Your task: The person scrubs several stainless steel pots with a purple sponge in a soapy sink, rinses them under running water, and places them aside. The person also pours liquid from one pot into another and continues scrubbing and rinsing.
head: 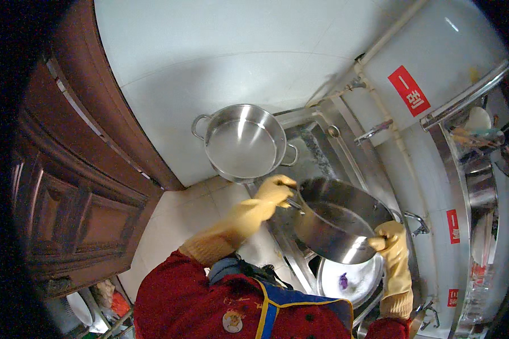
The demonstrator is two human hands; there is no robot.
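My left hand (278,193), in a yellow rubber glove, grips the side handle of a large stainless steel pot (335,229). In a matching glove, my right hand (388,239) holds the pot's opposite side near the rim. The pot is tilted above the steel sinks, its inside partly visible. Beyond my left hand, a second two-handled steel pot (246,144) rests at the sink's far end. Below the held pot is a round basin (350,282) of foamy water with a small purple thing in it.
Wall taps (374,131) and pipes run along the right of the steel sink unit (356,169). Farther right, a metal wall rack (466,186) holds utensils. A brown panelled wooden door (89,203) stands at the left, above a tiled floor (186,212).
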